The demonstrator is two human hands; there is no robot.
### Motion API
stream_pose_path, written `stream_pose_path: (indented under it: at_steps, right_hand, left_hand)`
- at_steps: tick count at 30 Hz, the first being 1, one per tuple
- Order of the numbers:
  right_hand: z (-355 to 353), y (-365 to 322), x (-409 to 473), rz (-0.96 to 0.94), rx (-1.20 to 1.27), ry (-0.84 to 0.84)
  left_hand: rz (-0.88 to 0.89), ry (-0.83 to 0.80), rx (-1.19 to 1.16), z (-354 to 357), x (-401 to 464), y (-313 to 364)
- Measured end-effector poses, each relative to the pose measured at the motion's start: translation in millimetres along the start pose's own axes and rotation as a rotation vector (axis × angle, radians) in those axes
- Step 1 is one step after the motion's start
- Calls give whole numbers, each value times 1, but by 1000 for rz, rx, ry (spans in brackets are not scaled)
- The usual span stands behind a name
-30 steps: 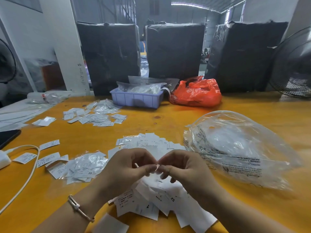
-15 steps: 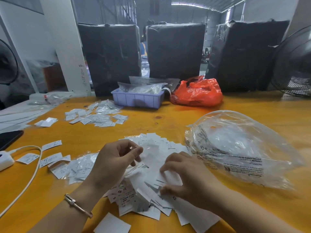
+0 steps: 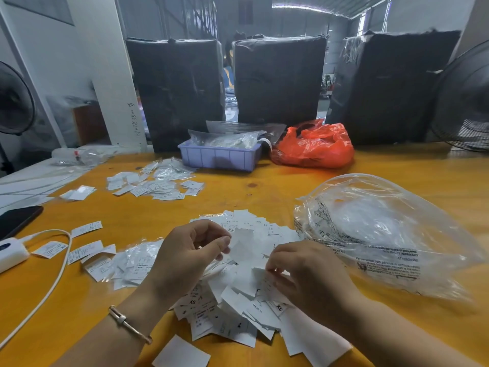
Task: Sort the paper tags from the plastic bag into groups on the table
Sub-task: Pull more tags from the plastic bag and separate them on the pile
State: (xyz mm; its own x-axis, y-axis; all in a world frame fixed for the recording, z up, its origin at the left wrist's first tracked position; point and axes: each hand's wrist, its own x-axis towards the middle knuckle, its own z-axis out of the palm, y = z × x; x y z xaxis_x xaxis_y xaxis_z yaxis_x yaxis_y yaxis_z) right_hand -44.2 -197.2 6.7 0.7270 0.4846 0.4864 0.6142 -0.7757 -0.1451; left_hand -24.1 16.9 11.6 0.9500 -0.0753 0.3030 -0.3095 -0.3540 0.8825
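- Paper tags (image 3: 238, 295) lay in a loose white heap on the orange table (image 3: 264, 192), near its front edge, directly under and between both hands.
- The left hand (image 3: 188, 258) was raised a little over the heap, its thumb and forefinger pinching one blank-looking tag (image 3: 244, 246) by its edge, the other fingers curled loosely.
- The right hand (image 3: 309, 274) rested on the right side of the heap, its fingertips bent down and pinching at tags on top; exactly which tag it held could not be told.
- A thin bracelet (image 3: 129, 324) circled the left wrist.
- The clear plastic bag (image 3: 383, 234) lay crumpled just right of the heap, printed text along its near side; its contents could not be made out.
- A group of tags in clear sleeves (image 3: 132, 258) lay just left of the heap, with a few single strips beside it.
- Another group of tags (image 3: 153, 184) sat farther back on the left, well apart from the heap.
- A lilac tray (image 3: 219, 157) holding clear packets stood at the table's far edge, with a red plastic bag (image 3: 315, 147) just beside it.
- A white cable (image 3: 53, 276) curved across the left side of the table from a white charger (image 3: 10, 252), near a dark phone (image 3: 16, 218).
- Three black wrapped bales (image 3: 277, 78) stood behind the table.
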Motion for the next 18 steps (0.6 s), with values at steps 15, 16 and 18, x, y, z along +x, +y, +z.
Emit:
stream_pose_path:
  at_steps: [15, 16, 18]
  right_hand:
    - [-4, 8, -2, 71, 188, -30]
    - [-5, 8, -2, 84, 193, 41]
    - [-7, 8, -2, 118, 254, 176]
  left_hand:
    - [-3, -21, 22, 0, 0, -2]
    - [-1, -19, 20, 0, 0, -2]
    - [3, -18, 25, 0, 0, -2]
